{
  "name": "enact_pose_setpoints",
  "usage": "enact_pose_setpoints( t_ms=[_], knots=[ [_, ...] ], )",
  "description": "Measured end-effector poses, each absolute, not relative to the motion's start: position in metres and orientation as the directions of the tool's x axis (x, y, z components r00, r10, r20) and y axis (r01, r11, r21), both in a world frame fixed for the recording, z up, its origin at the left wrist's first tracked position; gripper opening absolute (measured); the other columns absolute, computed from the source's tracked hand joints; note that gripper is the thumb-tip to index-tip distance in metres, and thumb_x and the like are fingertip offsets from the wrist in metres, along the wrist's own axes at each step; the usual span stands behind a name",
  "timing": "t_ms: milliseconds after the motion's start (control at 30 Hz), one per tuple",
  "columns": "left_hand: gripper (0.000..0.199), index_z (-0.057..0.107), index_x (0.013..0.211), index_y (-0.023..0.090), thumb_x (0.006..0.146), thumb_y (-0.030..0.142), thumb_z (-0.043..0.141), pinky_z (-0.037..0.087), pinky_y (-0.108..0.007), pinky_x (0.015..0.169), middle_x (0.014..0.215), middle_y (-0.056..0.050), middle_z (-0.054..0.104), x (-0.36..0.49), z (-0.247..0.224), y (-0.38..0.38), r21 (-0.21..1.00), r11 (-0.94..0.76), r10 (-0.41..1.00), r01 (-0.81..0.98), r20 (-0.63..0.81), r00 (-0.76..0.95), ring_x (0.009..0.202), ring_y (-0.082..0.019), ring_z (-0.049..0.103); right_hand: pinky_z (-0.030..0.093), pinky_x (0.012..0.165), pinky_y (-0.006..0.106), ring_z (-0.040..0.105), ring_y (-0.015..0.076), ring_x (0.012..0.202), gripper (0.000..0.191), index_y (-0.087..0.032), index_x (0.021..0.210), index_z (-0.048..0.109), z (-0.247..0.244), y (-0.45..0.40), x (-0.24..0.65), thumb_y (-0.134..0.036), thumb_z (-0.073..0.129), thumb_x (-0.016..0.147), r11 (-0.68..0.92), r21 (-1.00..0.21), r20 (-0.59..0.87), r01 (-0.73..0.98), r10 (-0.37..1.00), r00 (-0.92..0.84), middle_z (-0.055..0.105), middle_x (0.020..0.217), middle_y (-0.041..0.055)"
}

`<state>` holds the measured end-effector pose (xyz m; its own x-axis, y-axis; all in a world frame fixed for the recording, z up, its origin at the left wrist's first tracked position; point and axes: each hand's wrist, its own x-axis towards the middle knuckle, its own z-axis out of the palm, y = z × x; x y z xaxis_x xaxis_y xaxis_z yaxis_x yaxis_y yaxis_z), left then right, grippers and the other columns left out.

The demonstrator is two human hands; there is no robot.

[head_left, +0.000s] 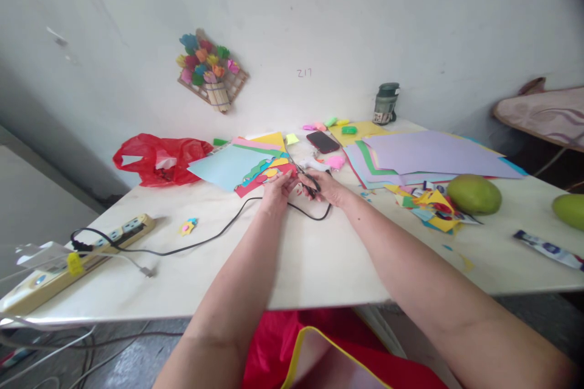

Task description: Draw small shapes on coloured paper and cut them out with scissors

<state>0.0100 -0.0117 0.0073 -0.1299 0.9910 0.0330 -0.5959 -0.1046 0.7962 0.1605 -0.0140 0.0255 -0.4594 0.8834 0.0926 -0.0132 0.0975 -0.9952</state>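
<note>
My left hand point(277, 190) is closed on a piece of red paper point(288, 168), held by the fingertips over the middle of the table. Close beside it, my right hand point(329, 188) is wrapped round the black handles of a pair of scissors point(312, 182). The scissor blades point toward the red paper; whether they touch it is too small to tell. Just left of my left hand lie colored paper cutouts point(260, 175) in green, blue, yellow and red. Behind my hands sits a white tool point(314, 164) resembling a glue gun. Small red scraps lie around the scissors.
A black cord point(228, 228) runs from the power strip point(132, 232) across the table toward my hands. Paper sheets point(424, 152) and scraps point(435, 209) lie right, near green fruit point(474, 194). A red bag point(159, 158), phone point(323, 141) and bottle point(385, 103) stand behind.
</note>
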Motion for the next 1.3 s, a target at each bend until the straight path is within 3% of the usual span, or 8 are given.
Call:
enact_pose_setpoints(
  t_ms=[300,700,933,1300],
  knots=[
    [0.011,0.063,0.064,0.015,0.066,0.009,0.072,0.051,-0.04,0.097,0.071,-0.003,0.072,0.009,0.008,-0.013,0.782,-0.095,0.994,-0.616,0.038,-0.105,0.079,-0.02,0.072,0.029,0.028,0.014,0.053,0.0066,0.041,0.034,-0.016,0.073,0.054,0.021,-0.007,0.164,-0.047,0.068,0.079,0.106,-0.993,0.116,-0.047,0.891,-0.438,0.059,0.057,-0.0018],
    [0.004,0.065,0.072,0.014,0.07,0.016,0.067,0.05,-0.041,0.098,0.084,-0.009,0.073,0.005,0.009,-0.013,0.799,-0.059,0.996,-0.598,0.004,-0.093,0.098,-0.027,0.07,0.026,0.029,0.015,0.05,0.0059,0.039,0.03,-0.015,0.077,0.058,0.023,0.0,0.177,-0.041,0.073,0.075,0.117,-0.993,0.106,0.009,0.931,-0.35,0.059,0.054,-0.0017],
    [0.007,0.064,0.071,0.014,0.069,0.012,0.07,0.051,-0.038,0.096,0.082,-0.006,0.073,0.006,0.011,-0.014,0.796,-0.066,0.995,-0.602,0.009,-0.097,0.089,-0.023,0.072,0.027,0.029,0.014,0.053,0.0067,0.041,0.03,-0.015,0.077,0.058,0.025,-0.005,0.177,-0.042,0.072,0.077,0.116,-0.99,0.068,0.081,0.891,-0.449,0.06,0.056,-0.0001],
    [0.01,0.067,0.073,0.014,0.067,0.011,0.074,0.052,-0.041,0.097,0.081,-0.005,0.073,0.005,0.006,-0.012,0.79,-0.083,0.994,-0.608,0.026,-0.102,0.087,-0.023,0.072,0.029,0.029,0.014,0.054,0.0079,0.04,0.034,-0.014,0.081,0.057,0.027,-0.008,0.178,-0.046,0.066,0.081,0.091,-0.995,0.052,0.041,0.824,-0.564,0.061,0.057,0.0006]
  ],
)
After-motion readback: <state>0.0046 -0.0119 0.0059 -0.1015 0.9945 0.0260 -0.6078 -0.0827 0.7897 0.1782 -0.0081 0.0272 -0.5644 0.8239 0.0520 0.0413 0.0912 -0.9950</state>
